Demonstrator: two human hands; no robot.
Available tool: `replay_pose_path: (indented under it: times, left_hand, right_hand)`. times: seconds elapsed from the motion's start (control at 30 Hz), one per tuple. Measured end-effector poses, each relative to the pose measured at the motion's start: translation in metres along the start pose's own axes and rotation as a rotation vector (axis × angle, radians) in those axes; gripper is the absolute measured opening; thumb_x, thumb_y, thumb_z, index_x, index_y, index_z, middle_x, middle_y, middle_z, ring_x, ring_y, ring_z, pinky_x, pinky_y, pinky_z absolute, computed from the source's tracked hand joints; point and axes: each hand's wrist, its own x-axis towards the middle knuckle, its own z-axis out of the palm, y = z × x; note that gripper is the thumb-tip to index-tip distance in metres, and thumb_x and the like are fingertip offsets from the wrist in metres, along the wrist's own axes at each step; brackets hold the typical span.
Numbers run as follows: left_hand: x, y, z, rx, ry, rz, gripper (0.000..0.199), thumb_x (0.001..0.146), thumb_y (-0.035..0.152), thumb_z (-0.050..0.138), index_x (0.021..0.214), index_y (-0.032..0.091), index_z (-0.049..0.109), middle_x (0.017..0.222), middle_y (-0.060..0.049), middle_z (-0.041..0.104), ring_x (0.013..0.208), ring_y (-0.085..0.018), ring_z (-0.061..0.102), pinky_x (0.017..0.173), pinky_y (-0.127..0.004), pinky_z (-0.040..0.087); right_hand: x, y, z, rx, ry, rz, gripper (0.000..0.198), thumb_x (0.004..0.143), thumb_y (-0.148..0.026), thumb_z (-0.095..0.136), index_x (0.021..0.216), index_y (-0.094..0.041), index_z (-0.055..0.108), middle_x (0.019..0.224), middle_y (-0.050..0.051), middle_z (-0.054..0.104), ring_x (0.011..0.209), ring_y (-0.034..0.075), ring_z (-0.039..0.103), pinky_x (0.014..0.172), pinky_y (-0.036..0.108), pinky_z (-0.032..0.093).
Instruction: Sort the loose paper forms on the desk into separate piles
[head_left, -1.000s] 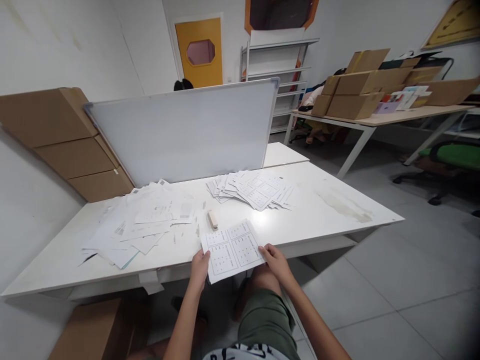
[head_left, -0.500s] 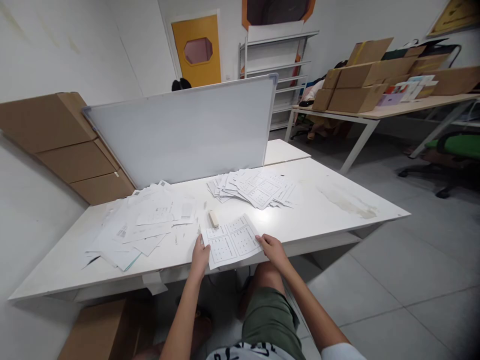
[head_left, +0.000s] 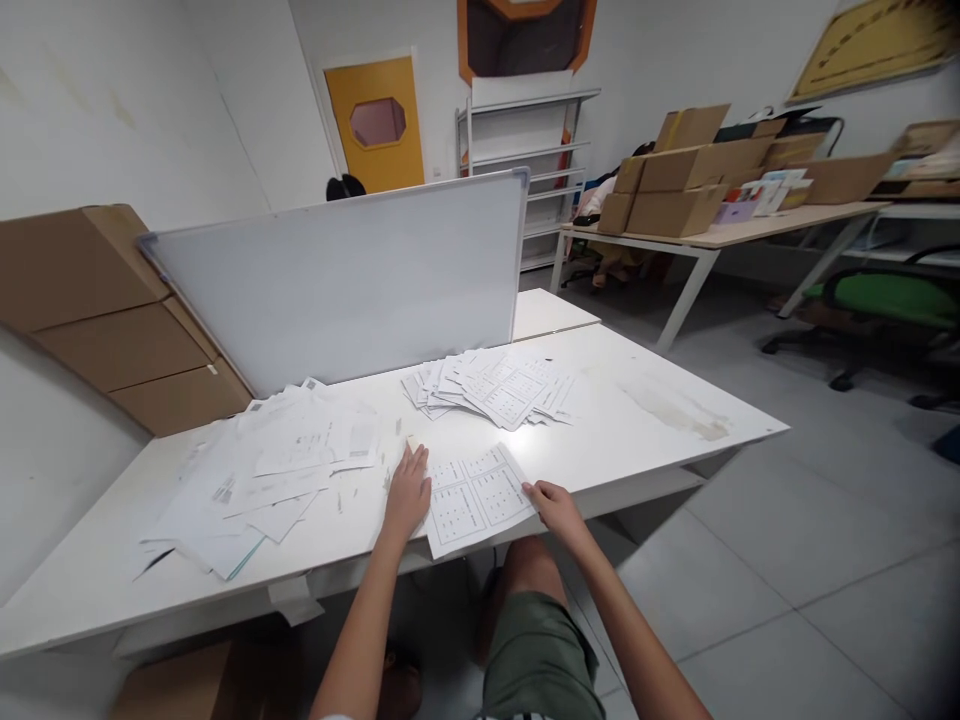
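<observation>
My right hand (head_left: pixel 553 508) pinches the right edge of a printed sheet of paper (head_left: pixel 480 500) with boxed sections. The sheet's near edge reaches past the table's front edge. To the left of the sheet, my left hand (head_left: pixel 409 490) has its fingers closed over a small cream-coloured block (head_left: pixel 412 442). Only the block's far end shows; the rest is under the fingers. Beyond the sheet lies a fanned pile of similar printed sheets (head_left: pixel 499 390). Another loose spread of papers (head_left: pixel 277 460) covers the left part of the table.
A whiteboard (head_left: pixel 345 280) stands along the back of the white table (head_left: pixel 615 440). Stacked cardboard boxes (head_left: pixel 97 290) lean at the left wall. Another table (head_left: pixel 795 222) with boxes (head_left: pixel 675 195) and a green chair (head_left: pixel 885 300) are to the right.
My left hand has let go of the sheet's left edge and moved up onto the small cream block. My right hand still holds the sheet. The camera view has shifted slightly.
</observation>
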Motion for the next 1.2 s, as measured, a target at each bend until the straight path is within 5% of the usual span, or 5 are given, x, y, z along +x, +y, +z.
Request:
replay_pose_path:
  times: [0.47, 0.87, 1.2]
  left_hand:
    - [-0.004, -0.001, 0.011, 0.197, -0.04, -0.036, 0.053, 0.092, 0.022, 0.035, 0.144, 0.014, 0.035, 0.152, -0.007, 0.033, 0.144, -0.027, 0.017, 0.116, -0.048, 0.021]
    - [-0.009, -0.01, 0.007, -0.09, 0.048, 0.009, 0.054, 0.093, 0.015, 0.028, 0.147, 0.017, 0.029, 0.153, -0.006, 0.031, 0.144, -0.018, 0.021, 0.116, -0.041, 0.027]
    - [-0.013, 0.0, 0.002, 0.033, -0.011, -0.121, 0.073, 0.073, -0.006, 0.033, 0.14, 0.019, 0.044, 0.147, -0.001, 0.042, 0.144, -0.021, 0.02, 0.117, -0.048, 0.023]
  right_hand:
    - [-0.003, 0.002, 0.001, 0.114, 0.017, 0.053, 0.052, 0.068, -0.068, 0.053, 0.048, -0.025, 0.031, 0.036, -0.007, 0.031, 0.039, 0.009, 0.029, 0.042, 0.024, 0.025]
    - [-0.004, 0.01, 0.004, 0.161, 0.019, 0.065, 0.056, 0.065, -0.073, 0.056, 0.05, -0.025, 0.031, 0.036, -0.008, 0.029, 0.037, 0.008, 0.028, 0.039, 0.023, 0.023]
    - [-0.008, 0.012, 0.002, 0.15, -0.011, 0.064, 0.057, 0.065, -0.076, 0.054, 0.051, -0.025, 0.033, 0.038, -0.007, 0.03, 0.039, 0.009, 0.029, 0.041, 0.024, 0.025]
